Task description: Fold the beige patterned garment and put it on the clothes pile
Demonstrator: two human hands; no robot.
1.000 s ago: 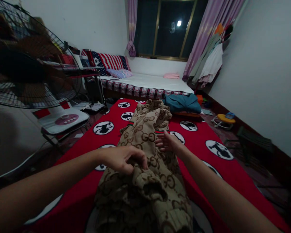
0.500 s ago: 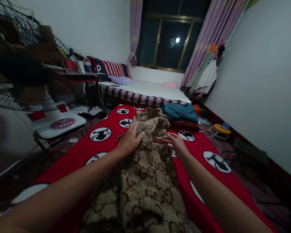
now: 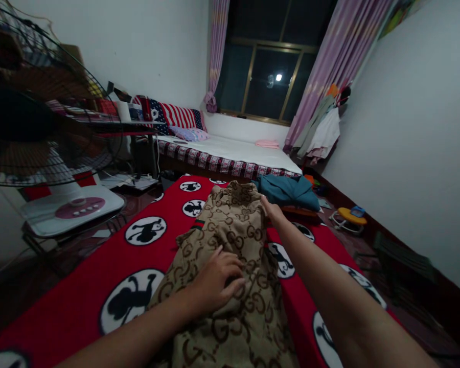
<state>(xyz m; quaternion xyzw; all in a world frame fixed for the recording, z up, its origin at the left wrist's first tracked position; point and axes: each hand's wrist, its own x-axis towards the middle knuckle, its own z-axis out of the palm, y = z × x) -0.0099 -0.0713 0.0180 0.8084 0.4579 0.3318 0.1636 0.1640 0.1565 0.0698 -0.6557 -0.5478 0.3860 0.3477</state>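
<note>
A tan garment (image 3: 237, 237) with a brown logo print lies lengthwise on a red blanket (image 3: 111, 273), its surface wrinkled. A green and red stripe (image 3: 198, 224) shows at its left edge. On the lower middle of the cloth rests my left hand (image 3: 216, 278), palm down, with fingers loosely bent and apart. My right hand (image 3: 270, 208) is at the garment's upper right edge. Its fingers are close together on the cloth there, and their tips are partly hidden.
A folded teal garment (image 3: 287, 191) lies beyond, at the far right of the blanket. To the left stands a large fan (image 3: 76, 202). Behind is a bed (image 3: 233, 148) under a window. A yellow stool (image 3: 350, 216) and a dark folding stool (image 3: 402, 260) stand on the right.
My left hand has moved down the garment towards me. My right hand has moved up to its upper right edge. The stripe now shows on the left side, and the cloth lies flatter.
</note>
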